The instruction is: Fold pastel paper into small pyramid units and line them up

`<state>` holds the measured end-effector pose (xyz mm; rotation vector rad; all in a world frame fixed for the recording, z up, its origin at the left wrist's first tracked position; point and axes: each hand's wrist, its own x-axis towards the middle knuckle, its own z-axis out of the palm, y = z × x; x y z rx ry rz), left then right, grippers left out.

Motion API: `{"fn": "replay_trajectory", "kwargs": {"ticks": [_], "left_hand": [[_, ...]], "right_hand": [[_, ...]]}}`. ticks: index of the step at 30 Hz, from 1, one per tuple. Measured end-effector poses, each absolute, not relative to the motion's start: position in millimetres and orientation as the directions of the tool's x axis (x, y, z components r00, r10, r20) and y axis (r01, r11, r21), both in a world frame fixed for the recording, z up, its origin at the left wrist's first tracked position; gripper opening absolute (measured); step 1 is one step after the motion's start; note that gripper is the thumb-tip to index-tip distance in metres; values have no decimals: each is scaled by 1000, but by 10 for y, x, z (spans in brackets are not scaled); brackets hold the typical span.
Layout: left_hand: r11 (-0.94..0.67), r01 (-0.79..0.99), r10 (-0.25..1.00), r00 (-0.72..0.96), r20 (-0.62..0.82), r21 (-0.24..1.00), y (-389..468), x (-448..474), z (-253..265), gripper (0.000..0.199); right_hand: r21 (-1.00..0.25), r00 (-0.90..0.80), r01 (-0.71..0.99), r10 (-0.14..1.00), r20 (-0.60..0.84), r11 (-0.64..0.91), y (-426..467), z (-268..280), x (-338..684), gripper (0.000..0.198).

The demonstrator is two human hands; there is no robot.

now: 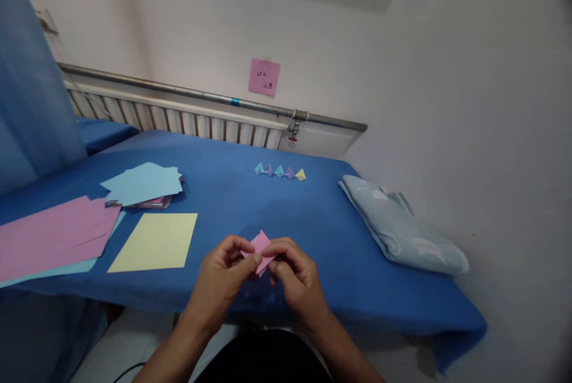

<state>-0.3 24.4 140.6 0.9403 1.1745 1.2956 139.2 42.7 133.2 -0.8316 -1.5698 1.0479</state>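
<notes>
While both hands are working near the closest edge of the blue-covered table [223, 192], the pink folded paper [261, 242] is serving as the centre of the clock face, with 12 o'clock pointing toward the wall [447, 73]. The left hand [218, 273] is gripping the paper from 8 o'clock, its thumb pressing on the face and its fingers curling at the edge. The right hand [301, 273] is gripping from 4 o'clock, its forefinger reaching over the upper side and its thumb bearing near the lower edge. A row of five small folded pieces [279, 172], coloured teal, purple, teal, purple and yellow, is sitting at 12 o'clock. A yellow sheet [154, 243] is lying flat at 9 o'clock; beyond it, pink sheets [58, 231] are overlapping light-blue paper [71, 268]. A stack of paper [145, 183], light blue on top, is lying at 10 o'clock. A folded blanket [397, 222] is resting toward 3 o'clock. At 11 o'clock, a radiator [205, 125] is standing behind the table.
</notes>
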Motion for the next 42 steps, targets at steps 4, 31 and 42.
{"fn": "replay_trajectory", "kwargs": {"ticks": [4,31,42], "left_hand": [[14,-130,994,-109,-28,991,198,-1,1396,24],[-372,154,913,-115,390,915,-7,-55,1251,21],[-463,84,884,-25,467,882,0,-124,1196,23]], "right_hand": [[-959,-134,-53,950,282,277,453,1392,1406,15],[-847,-223,100,841,493,523,162,1718,1506,5],[-757,-295,123,752,589,642,74,1799,1497,11]]}}
